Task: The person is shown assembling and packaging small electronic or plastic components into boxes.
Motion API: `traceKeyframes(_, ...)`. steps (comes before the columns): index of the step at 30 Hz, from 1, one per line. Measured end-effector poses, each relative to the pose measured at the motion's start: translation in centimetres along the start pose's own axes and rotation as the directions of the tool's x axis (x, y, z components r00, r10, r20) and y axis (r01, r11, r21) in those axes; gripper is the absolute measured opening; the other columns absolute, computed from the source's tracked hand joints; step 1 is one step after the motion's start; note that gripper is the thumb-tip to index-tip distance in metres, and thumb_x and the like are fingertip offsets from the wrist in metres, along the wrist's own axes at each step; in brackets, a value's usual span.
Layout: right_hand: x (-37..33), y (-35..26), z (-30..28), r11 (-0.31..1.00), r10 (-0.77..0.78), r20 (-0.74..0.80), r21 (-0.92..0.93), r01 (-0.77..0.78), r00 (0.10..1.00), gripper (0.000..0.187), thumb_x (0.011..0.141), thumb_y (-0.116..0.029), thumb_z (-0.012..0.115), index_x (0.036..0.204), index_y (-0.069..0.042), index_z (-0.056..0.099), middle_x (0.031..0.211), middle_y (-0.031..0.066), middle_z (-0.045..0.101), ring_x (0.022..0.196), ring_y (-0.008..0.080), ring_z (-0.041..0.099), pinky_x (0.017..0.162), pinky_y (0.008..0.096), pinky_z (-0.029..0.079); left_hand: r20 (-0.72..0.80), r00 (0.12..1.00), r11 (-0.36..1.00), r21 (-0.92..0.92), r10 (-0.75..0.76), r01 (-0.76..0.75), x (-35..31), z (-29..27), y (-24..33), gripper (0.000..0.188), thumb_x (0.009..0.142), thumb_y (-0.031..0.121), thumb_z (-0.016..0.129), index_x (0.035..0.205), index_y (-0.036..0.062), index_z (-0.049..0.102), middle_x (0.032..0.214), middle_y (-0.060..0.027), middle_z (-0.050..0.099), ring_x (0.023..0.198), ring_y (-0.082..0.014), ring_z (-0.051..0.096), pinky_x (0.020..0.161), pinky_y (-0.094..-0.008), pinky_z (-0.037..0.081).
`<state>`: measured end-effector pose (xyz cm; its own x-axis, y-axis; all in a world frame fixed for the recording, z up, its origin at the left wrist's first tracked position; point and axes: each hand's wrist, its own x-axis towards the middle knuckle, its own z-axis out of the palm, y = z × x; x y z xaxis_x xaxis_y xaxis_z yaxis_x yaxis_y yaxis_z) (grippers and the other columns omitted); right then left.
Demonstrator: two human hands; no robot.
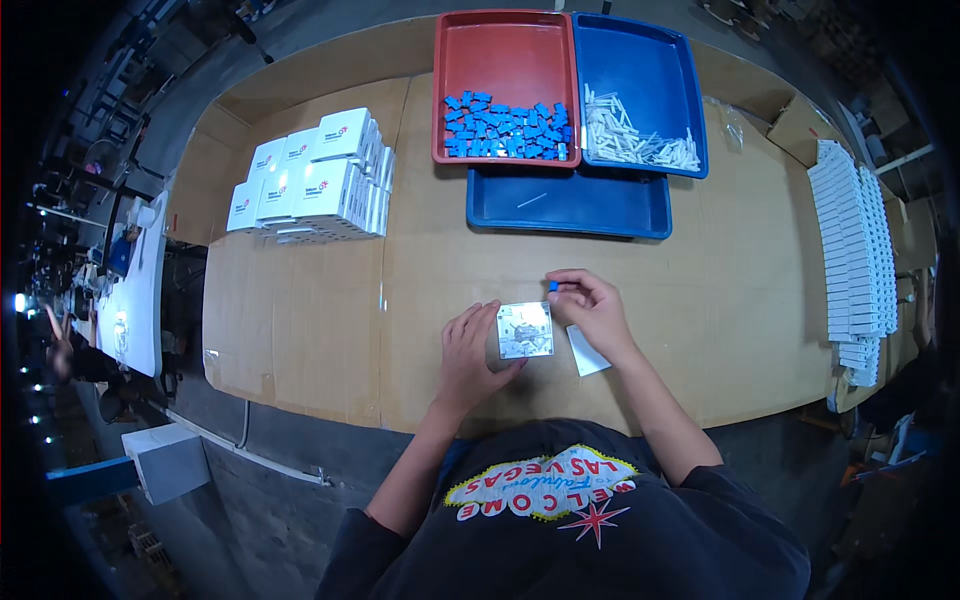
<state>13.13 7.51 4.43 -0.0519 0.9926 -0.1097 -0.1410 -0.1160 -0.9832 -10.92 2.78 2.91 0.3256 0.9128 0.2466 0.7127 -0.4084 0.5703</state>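
Near the front middle of the table, my left hand (470,350) grips the left side of a small white square casing (526,331). Grey and white parts show inside it, too small to make out. My right hand (594,312) is just past the casing's right edge, thumb and finger pinching a small blue piece (553,287). Under the right wrist a flat white square panel (587,352) lies on the table, partly covered by the hand. More blue pieces (505,128) of a similar colour fill the near part of a red tray (507,50).
Beside the red tray, a blue tray (635,60) holds slim white parts (640,140). A second blue tray (570,215) in front has one thin clear strip. Stacked white boxes (310,185) stand back left. White casings (850,250) line the right edge of the cardboard-covered table (300,330).
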Motion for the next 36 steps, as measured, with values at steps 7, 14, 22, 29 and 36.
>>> traceKeyframes(7,-1.0,-0.6,4.7,0.763,-0.262,0.279,-0.526,0.375,0.924,0.026,0.09,-0.006,0.069,0.116,-0.001,0.07,0.12,0.0141,0.065,0.112,0.0346,0.065,0.095,0.041,0.054,-0.029,0.999,0.998,-0.051,-0.028,0.027,-0.2,-0.1,0.1,0.093,0.071,0.039,0.09,0.147,0.0022,0.049,0.145,-0.0147,0.056,0.137,-0.0342,0.049,0.115,-0.049,0.034)
traceKeyframes(14,-1.1,0.5,5.9,0.576,-0.284,0.336,-0.689,0.44,0.898,0.032,0.089,-0.009,0.068,0.119,-0.002,0.067,0.117,0.0128,0.067,0.111,0.0343,0.064,0.093,0.0435,0.054,-0.013,1.0,0.999,-0.038,-0.027,0.027,-0.1,-0.2,0.1,0.095,0.071,0.038,0.09,0.149,0.0014,0.048,0.145,-0.0158,0.056,0.137,-0.0339,0.049,0.115,-0.0491,0.035)
traceKeyframes(22,-1.3,0.9,6.2,0.554,-0.294,0.334,-0.704,0.445,0.895,0.03,0.087,-0.007,0.068,0.116,-0.001,0.068,0.117,0.0125,0.068,0.11,0.0336,0.065,0.091,0.0438,0.055,-0.031,0.999,0.999,-0.051,-0.016,0.014,-0.3,0.1,-0.4,0.096,0.069,0.034,0.091,0.149,0.0018,0.048,0.145,-0.0155,0.056,0.136,-0.0357,0.05,0.114,-0.05,0.036)
traceKeyframes(29,-1.5,0.8,6.0,0.521,-0.319,0.329,-0.722,0.454,0.889,0.028,0.087,-0.007,0.069,0.114,-0.002,0.07,0.115,0.0122,0.07,0.108,0.0322,0.067,0.091,0.0429,0.056,-0.042,0.999,0.998,-0.059,-0.015,0.012,-0.2,0.2,-0.3,0.096,0.069,0.034,0.091,0.149,0.0026,0.048,0.145,-0.0145,0.057,0.136,-0.0357,0.05,0.114,-0.0497,0.036)
traceKeyframes(36,-2.0,1.2,6.0,0.398,-0.297,0.381,-0.784,0.476,0.876,0.03,0.092,-0.014,0.07,0.12,-0.002,0.072,0.127,0.0129,0.067,0.123,0.0317,0.062,0.105,0.048,0.05,-0.009,0.999,0.998,-0.055,-0.03,0.03,-0.3,0.1,-0.3,0.095,0.069,0.034,0.091,0.149,0.0032,0.049,0.146,-0.0129,0.057,0.137,-0.0352,0.049,0.115,-0.0496,0.036)
